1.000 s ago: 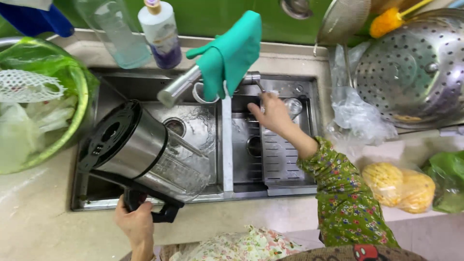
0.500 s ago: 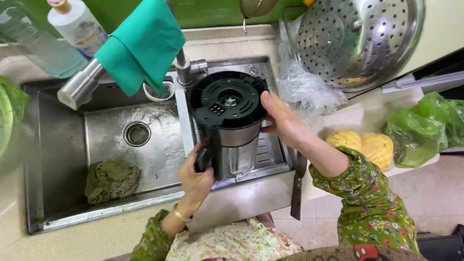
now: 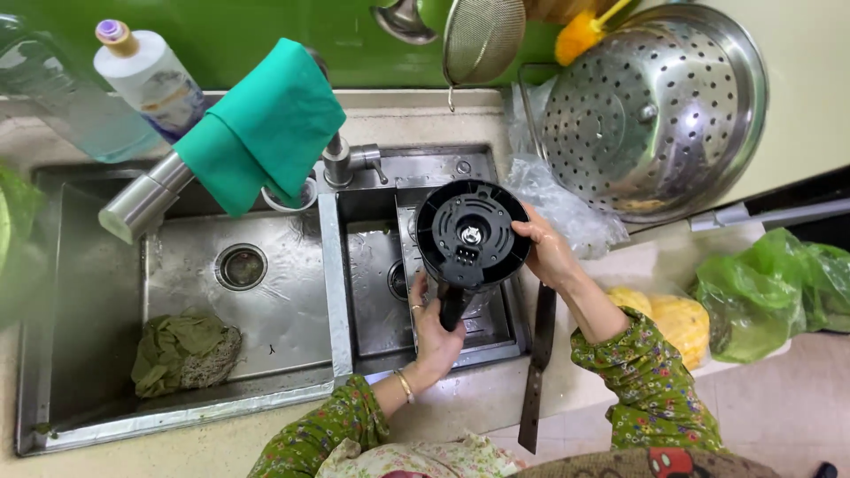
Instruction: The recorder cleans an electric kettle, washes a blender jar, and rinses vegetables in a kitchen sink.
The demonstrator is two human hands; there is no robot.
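Gripping one upturned kettle (image 3: 472, 237) over right sink basin (image 3: 376, 292): left hand (image 3: 436, 329) on handle, right hand (image 3: 546, 248) on base

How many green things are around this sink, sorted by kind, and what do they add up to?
Green things, by kind:
Cloths: 2 – teal cloth over the tap, olive rag in the left basin
Plastic bags: 1 – green bag on the counter at right
Sleeves: 2 – floral green, above the left hand and the right hand
Total: 5
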